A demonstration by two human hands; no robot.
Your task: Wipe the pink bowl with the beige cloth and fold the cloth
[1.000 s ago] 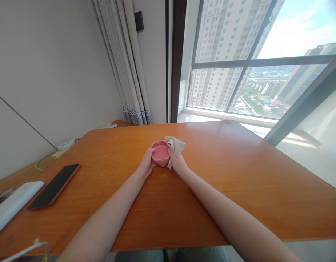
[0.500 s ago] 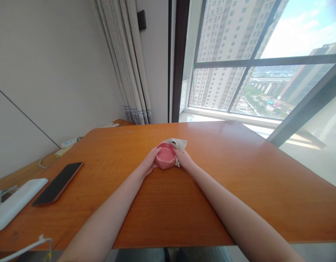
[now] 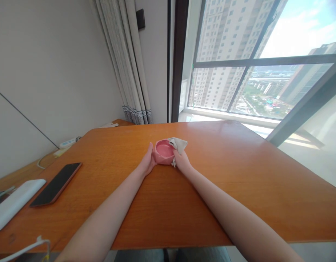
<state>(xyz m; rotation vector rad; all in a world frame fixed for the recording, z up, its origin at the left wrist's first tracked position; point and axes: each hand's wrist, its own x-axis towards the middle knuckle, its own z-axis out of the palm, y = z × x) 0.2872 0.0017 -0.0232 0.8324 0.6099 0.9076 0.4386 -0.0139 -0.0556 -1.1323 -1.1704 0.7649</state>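
A pink faceted bowl (image 3: pixel 164 159) is at the centre of the frame, on or just above the orange-brown wooden surface (image 3: pixel 168 207). The left hand (image 3: pixel 148 162), thumb raised apart from the rim, is open against the bowl's left side, its other fingers mostly hidden. The right hand (image 3: pixel 182 161) has its fingers closed on a crumpled pale grey cloth (image 3: pixel 180 144) at the bowl's right rim.

Pink bowl (image 3: pixel 164 153) partly covered, cable (image 3: pixel 23 249) cropped
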